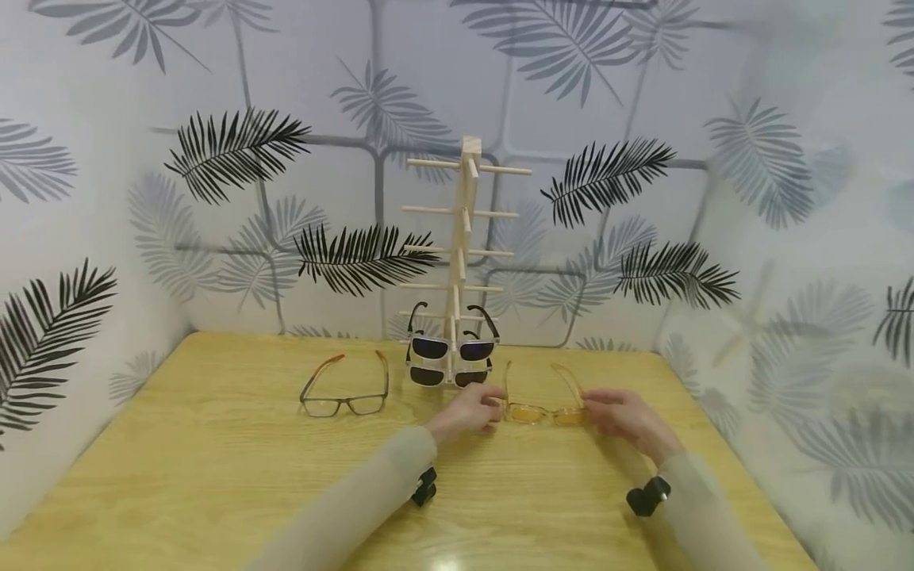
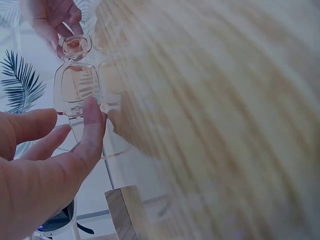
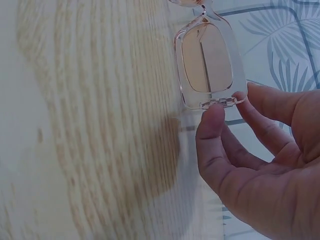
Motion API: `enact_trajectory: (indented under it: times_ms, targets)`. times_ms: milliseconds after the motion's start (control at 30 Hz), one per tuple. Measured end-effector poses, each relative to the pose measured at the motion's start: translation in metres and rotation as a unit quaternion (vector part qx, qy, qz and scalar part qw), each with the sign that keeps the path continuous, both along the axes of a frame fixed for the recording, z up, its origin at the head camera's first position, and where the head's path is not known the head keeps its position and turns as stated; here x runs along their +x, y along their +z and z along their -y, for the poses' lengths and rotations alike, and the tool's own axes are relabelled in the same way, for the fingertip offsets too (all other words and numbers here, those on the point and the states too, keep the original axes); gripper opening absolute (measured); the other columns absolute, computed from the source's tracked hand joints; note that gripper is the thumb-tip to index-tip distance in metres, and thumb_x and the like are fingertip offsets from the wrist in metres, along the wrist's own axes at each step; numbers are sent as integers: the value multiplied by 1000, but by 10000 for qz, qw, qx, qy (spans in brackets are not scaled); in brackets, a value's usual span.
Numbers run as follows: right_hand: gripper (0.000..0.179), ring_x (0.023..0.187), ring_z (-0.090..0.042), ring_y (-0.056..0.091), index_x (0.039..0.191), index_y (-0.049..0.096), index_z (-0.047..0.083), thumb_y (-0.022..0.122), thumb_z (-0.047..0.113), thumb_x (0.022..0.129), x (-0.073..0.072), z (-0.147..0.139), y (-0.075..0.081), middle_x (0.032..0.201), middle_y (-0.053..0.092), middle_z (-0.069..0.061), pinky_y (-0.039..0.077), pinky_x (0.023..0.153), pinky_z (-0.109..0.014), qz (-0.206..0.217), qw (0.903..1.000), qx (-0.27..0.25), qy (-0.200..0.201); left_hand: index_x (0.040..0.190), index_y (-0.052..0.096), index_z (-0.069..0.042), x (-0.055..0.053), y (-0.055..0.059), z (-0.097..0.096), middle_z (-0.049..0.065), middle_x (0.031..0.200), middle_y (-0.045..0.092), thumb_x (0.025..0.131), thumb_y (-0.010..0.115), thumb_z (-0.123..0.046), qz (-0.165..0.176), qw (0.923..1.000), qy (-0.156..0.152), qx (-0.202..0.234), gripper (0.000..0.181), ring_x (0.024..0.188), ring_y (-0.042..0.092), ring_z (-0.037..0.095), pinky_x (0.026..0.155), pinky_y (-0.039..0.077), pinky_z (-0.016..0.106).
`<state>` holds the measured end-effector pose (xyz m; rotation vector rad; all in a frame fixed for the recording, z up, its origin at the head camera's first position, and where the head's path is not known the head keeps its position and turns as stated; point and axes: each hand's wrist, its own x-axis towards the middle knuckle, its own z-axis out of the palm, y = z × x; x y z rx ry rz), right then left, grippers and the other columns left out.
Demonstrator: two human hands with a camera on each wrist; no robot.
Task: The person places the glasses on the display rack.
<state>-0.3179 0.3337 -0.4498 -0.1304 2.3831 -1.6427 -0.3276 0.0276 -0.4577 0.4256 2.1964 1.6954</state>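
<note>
Clear-framed glasses with yellow-orange tinted lenses [image 1: 527, 413] stand on the table to the right of a wooden rack, temples open toward the wall. My left hand [image 1: 467, 411] pinches their left corner by the hinge; the left wrist view shows the fingertips around that hinge. At the opposite corner, my right hand [image 1: 630, 422] pinches the frame, and the right wrist view shows its thumb and fingers at the hinge beside the tinted lens [image 3: 207, 60]. Close behind the left hand, two pairs of sunglasses [image 1: 430, 347] hang on the rack's lower part.
The wooden eyewear rack [image 1: 471, 174] rises near the table's back edge, with bare pegs above the sunglasses. Dark-framed clear glasses [image 1: 347, 405] with brownish temples lie to its left. Leaf-patterned walls [image 1: 585, 317] enclose the yellow wood-grain table [image 1: 214, 476] behind and at both sides.
</note>
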Motion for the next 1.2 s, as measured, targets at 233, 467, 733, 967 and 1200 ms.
enact_trajectory:
  times_ms: [233, 467, 733, 967, 1200]
  targets:
    - [50, 106, -25, 67, 143, 36, -14, 48, 14, 104, -2, 1, -6, 131, 57, -30, 57, 88, -36, 181, 9997, -150, 18, 134, 55, 3, -2, -3, -1, 21, 134, 56, 94, 55, 3, 171, 9998, 36, 124, 40, 109, 62, 31, 81, 59, 39]
    - [49, 104, -19, 68, 142, 36, -15, 50, 11, 102, -3, -2, -11, 125, 63, -24, 56, 88, -34, 194, 9989, -406, 159, 133, 55, 4, -6, -1, -1, 18, 116, 61, 89, 55, 8, 488, 9979, 147, 409, 44, 77, 62, 20, 79, 59, 37]
    - [48, 102, -19, 69, 138, 39, -18, 54, 6, 100, -1, -5, -11, 117, 68, -19, 55, 92, -34, 232, 9968, -668, 363, 131, 57, 5, -7, -2, 1, 20, 107, 65, 87, 58, 11, 578, 9969, 92, 528, 44, 77, 62, 18, 74, 58, 33]
    - [50, 105, -23, 68, 139, 35, -19, 52, 6, 100, 4, -9, -10, 123, 64, -24, 53, 95, -38, 320, 9947, -798, 559, 131, 58, 4, -2, -3, 1, 14, 93, 64, 89, 59, 8, 833, 9948, -73, 586, 42, 71, 59, 17, 69, 56, 29]
    - [50, 105, -19, 68, 141, 35, -18, 52, 6, 101, 3, -15, -8, 128, 63, -20, 53, 96, -40, 442, 9885, -1124, 913, 128, 59, 5, 3, -1, 3, 8, 88, 60, 97, 57, -1, 995, 9916, -115, 823, 32, 74, 58, 17, 68, 54, 28]
